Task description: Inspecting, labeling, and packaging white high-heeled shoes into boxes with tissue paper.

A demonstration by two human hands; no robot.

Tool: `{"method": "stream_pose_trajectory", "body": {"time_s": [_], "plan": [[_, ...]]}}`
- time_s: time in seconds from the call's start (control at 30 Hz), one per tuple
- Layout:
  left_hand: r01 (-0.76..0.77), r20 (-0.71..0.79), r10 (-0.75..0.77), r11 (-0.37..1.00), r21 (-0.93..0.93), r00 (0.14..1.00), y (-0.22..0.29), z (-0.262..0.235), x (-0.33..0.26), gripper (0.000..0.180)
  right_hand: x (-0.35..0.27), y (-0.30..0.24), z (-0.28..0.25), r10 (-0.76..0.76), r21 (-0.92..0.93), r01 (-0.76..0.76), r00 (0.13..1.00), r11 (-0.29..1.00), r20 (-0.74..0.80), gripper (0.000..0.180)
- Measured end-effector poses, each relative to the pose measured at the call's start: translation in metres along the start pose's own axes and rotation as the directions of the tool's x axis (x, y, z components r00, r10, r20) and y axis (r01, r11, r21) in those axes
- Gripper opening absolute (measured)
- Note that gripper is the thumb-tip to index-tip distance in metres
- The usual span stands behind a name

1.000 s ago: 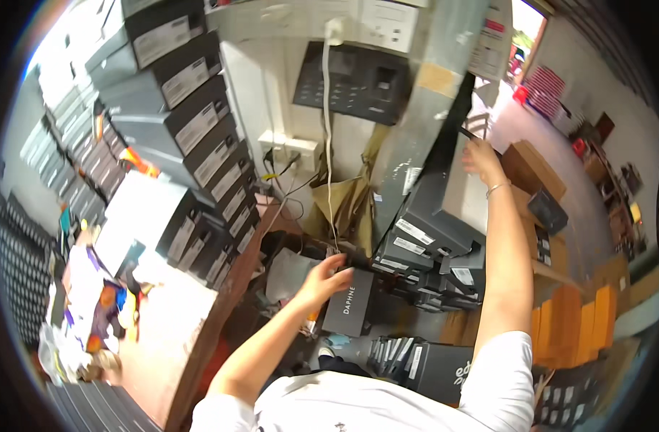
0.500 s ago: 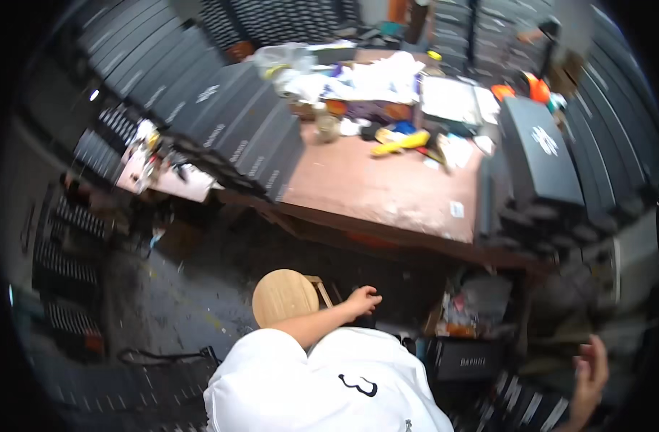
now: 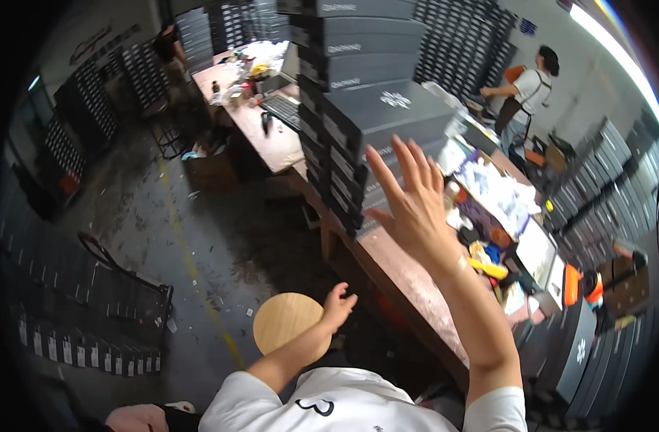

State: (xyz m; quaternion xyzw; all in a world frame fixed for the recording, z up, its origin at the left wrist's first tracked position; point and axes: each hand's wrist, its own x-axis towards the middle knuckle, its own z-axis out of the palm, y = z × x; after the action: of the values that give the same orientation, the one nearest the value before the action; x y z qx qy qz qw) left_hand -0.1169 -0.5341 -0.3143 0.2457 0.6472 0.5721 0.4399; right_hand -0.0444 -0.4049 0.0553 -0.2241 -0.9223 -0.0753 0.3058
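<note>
My right hand (image 3: pixel 414 209) is raised with its fingers spread, in front of a tall stack of dark grey shoe boxes (image 3: pixel 383 108) on the workbench. It holds nothing; whether the fingertips touch the boxes I cannot tell. Lower down, my left hand (image 3: pixel 337 308) hangs over the edge of a round wooden stool (image 3: pixel 290 325), fingers loosely bent and apart, with nothing in them. On the bench (image 3: pixel 409 277), right of my right forearm, lie a yellow tool (image 3: pixel 488 269) and a box of white crumpled paper (image 3: pixel 496 189).
More grey boxes (image 3: pixel 567 353) stand at the bench's right end. A second table (image 3: pixel 268 144) with a keyboard (image 3: pixel 281 109) lies beyond the stack. Another person (image 3: pixel 531 90) stands at the far right. On the left, a black cart handle (image 3: pixel 102 252) rises beside rows of boxes.
My view has turned left, bringing the box stack to the middle. My right hand has come up from the lower right toward the stack. My left hand stays low by the stool.
</note>
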Motion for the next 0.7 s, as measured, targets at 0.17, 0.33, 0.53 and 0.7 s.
{"method": "stream_pose_trajectory", "body": {"time_s": [0.17,0.33,0.53,0.7], "plan": [[-0.077,0.054,0.077,0.997,-0.003,0.996,0.011,0.019,-0.005,0.054,0.064,0.052,0.129,0.019,-0.207,-0.036,0.997,0.978,-0.080,0.100],[-0.220,0.048,0.216,0.970,0.108,0.975,0.043,-0.003,0.023,0.054,0.046,0.068,0.105,-0.047,-0.044,0.040,0.987,0.998,-0.153,0.089],[0.351,0.513,0.117,0.600,-0.718,0.850,0.179,0.017,0.029,0.076,-0.150,0.120,0.000,-0.248,0.079,0.255,0.965,0.964,-0.089,0.068],[0.553,0.745,-0.059,0.709,-0.438,0.665,0.112,0.079,0.021,0.080,-0.298,0.072,-0.017,0.136,0.330,-0.198,0.970,0.923,0.202,0.069]]}}
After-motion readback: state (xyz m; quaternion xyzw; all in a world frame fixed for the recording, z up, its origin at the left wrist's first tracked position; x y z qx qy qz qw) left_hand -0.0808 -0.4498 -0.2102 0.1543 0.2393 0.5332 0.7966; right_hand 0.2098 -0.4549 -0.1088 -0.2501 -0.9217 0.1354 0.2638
